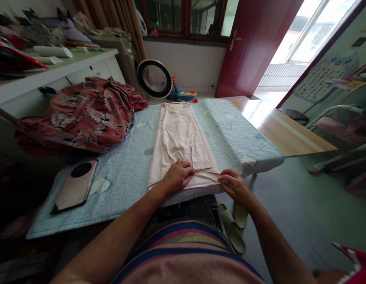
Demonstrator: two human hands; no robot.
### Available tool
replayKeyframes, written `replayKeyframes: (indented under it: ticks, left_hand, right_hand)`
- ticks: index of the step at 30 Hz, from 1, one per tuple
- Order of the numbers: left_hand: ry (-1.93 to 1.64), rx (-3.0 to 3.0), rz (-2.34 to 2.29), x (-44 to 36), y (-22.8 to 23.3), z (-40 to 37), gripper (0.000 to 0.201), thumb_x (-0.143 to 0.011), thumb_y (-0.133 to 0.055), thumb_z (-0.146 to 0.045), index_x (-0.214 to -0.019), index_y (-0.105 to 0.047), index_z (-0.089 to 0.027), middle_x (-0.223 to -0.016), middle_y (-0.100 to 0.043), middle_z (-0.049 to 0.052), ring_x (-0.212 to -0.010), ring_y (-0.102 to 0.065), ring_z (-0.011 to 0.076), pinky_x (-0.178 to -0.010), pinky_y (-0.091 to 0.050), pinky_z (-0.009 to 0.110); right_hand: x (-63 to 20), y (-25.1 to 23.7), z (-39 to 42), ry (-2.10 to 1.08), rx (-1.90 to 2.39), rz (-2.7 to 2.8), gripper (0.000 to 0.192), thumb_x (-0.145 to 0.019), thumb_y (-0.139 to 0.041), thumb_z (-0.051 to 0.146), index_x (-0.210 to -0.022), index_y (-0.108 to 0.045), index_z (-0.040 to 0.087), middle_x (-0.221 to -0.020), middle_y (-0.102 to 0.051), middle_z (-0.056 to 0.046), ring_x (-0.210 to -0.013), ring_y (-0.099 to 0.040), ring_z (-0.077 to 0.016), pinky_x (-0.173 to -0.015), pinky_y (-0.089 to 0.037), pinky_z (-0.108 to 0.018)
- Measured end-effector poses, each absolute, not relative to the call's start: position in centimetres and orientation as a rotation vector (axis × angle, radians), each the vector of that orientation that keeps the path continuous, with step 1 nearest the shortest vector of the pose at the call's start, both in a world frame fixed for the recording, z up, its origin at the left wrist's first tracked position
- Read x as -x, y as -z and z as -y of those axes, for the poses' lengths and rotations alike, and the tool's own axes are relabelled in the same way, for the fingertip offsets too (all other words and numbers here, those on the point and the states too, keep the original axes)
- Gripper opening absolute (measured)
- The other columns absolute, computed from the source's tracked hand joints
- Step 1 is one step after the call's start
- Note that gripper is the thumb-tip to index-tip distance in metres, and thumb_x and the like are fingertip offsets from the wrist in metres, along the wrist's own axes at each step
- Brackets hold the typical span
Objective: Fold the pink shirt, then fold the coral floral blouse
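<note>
The pale garment (177, 132) (lightly creased) has its long axis pointing forward.

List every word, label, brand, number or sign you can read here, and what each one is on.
Readable text: none.
Chart on the right-hand wall: rows of small marks, too blurred to read.
Phone: no legible brand on the side facing up.
Pale pink cloth: no lettering visible.
</note>
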State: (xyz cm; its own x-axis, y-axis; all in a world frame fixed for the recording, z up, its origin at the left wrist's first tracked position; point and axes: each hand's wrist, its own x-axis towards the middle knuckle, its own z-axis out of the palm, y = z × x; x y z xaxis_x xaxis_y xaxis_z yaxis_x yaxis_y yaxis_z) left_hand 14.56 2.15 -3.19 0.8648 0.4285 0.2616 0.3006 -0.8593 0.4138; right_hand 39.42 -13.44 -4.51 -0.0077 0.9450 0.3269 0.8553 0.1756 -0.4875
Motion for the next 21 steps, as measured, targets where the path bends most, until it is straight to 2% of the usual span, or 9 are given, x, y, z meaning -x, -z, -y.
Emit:
replayKeyframes:
  ticks: [6,8,12,15,18,21]
  left_hand:
    - [-0.446,-2.727,-0.464,-13.7,2.1,-1.7,0.018,-0.092,-0.055,-0.022,-0.102,-0.069,-0.02,-0.107,-0.067,0.008,-0.108,-0.056,0.0235,-0.101,-0.042,0.04]
    - [-0.482,-2.697,-0.449,-13.2,1.9,-1.5,0.02,-0.09,-0.057,-0.021,-0.107,-0.068,-0.02,-0.111,-0.067,0.008,-0.113,-0.056,0.0239,-0.105,-0.04,0.042]
    - [-0.652,-2.632,-0.516,-11.4,2.1,-1.0,0.026,-0.089,-0.058,-0.022,-0.113,-0.066,-0.022,-0.126,-0.063,0.009,-0.125,-0.052,0.0242,-0.113,-0.034,0.046]
    - [-0.667,-2.616,-0.591,-9.5,2.3,-0.8,0.027,-0.089,-0.059,-0.025,-0.116,-0.066,-0.024,-0.131,-0.062,0.008,-0.128,-0.051,0.0244,-0.113,-0.036,0.046]
    - [-0.568,-2.632,-0.659,-7.9,2.2,-0.9,0.036,-0.087,-0.064,-0.032,-0.123,-0.063,-0.024,-0.136,-0.059,0.01,-0.131,-0.05,0.0265,-0.112,-0.037,0.047]
    - [-0.418,-2.661,-0.678,-7.0,2.0,-0.8,0.057,-0.083,-0.07,-0.045,-0.133,-0.056,-0.023,-0.143,-0.054,0.012,-0.136,-0.045,0.0293,-0.114,-0.035,0.048]
  right_hand:
    - [-39.7,4.3,13.4,-0.192,1.69,1.845,0.013,-0.09,-0.058,0.024,-0.09,-0.07,0.024,-0.104,-0.064,-0.008,-0.1,-0.06,-0.0226,-0.092,-0.05,-0.04]
    - [-39.1,4.2,13.3,-0.133,1.714,1.85,0.015,-0.088,-0.059,0.024,-0.099,-0.069,0.023,-0.11,-0.063,-0.009,-0.106,-0.058,-0.0245,-0.095,-0.048,-0.043]
    - [-37.5,4.2,13.0,-0.017,1.747,1.952,0.045,-0.084,-0.063,0.025,-0.129,-0.059,0.023,-0.135,-0.055,-0.013,-0.126,-0.048,-0.0303,-0.105,-0.039,-0.051]
    - [-36.6,3.9,12.5,-0.021,1.719,2.061,0.055,-0.085,-0.063,0.026,-0.139,-0.051,0.024,-0.146,-0.049,-0.012,-0.136,-0.039,-0.032,-0.109,-0.034,-0.054]
    - [-36.3,3.5,11.6,-0.085,1.657,2.152,0.043,-0.088,-0.06,0.024,-0.131,-0.058,0.026,-0.14,-0.056,-0.011,-0.133,-0.045,-0.03,-0.108,-0.034,-0.052]
    - [-36.4,3.2,10.7,-0.164,1.588,2.202,0.028,-0.092,-0.055,0.022,-0.118,-0.066,0.026,-0.128,-0.065,-0.009,-0.119,-0.057,-0.0253,-0.102,-0.039,-0.046]
